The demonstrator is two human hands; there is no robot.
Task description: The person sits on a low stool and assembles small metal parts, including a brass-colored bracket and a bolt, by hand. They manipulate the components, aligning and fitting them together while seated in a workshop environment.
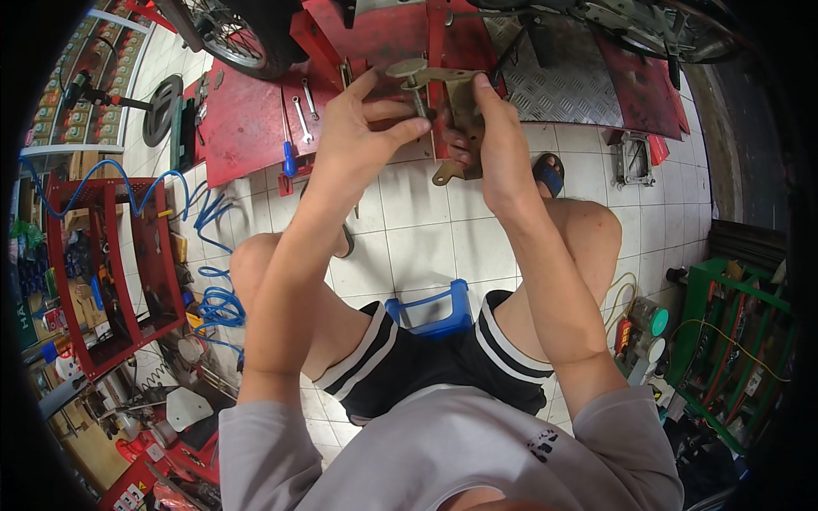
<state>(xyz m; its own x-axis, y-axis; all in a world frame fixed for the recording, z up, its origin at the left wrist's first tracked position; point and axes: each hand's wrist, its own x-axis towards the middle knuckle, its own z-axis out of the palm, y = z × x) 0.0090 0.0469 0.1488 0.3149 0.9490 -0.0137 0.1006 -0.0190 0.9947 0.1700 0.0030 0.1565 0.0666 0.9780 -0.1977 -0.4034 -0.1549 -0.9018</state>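
Two forearms (294,255) are stretching forward; apart, the left hand (358,123) is curling thumb and fingers about a threaded bolt (420,100), while the right hand (508,145) is clasping a metal bracket (464,102), which is hanging by the red tabletop's (247,128) edge.

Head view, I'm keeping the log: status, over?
Right hand gripping brownish angled metal bracket. Left hand at round-topped metal rod. Blue-handled screwdriver off to the left on red metal platform.
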